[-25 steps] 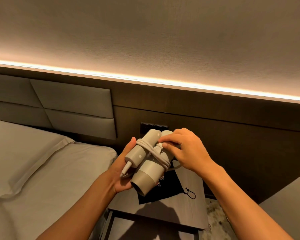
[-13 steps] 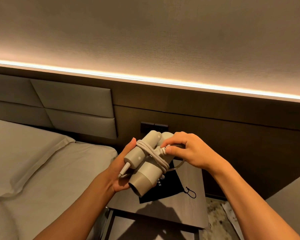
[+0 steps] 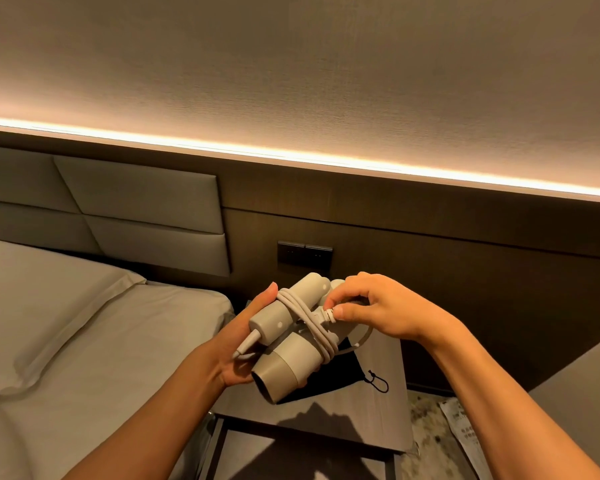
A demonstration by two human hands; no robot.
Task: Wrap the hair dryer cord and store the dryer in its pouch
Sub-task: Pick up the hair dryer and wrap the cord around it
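Note:
A folded beige hair dryer [image 3: 284,358] is held over the bedside table, its handle lying against the barrel. My left hand [image 3: 243,337] cups it from underneath and from the left. Its pale cord [image 3: 309,318] is wound several times around handle and barrel. My right hand [image 3: 371,308] pinches the end of the cord between thumb and fingers at the right side of the wraps, and a short loop hangs below that hand. The black drawstring pouch [image 3: 347,379] lies flat on the table, partly hidden by the dryer.
The small grey bedside table [image 3: 378,417] stands against a dark wall panel with a switch plate [image 3: 303,254]. A bed [image 3: 84,341] with a pillow is at the left. Paper lies on the patterned floor [image 3: 426,431] at the right, beside another grey surface.
My right hand has drawn the cord end a little to the right and away from the wraps; the loose loop under it has grown. The dryer and left hand have barely shifted.

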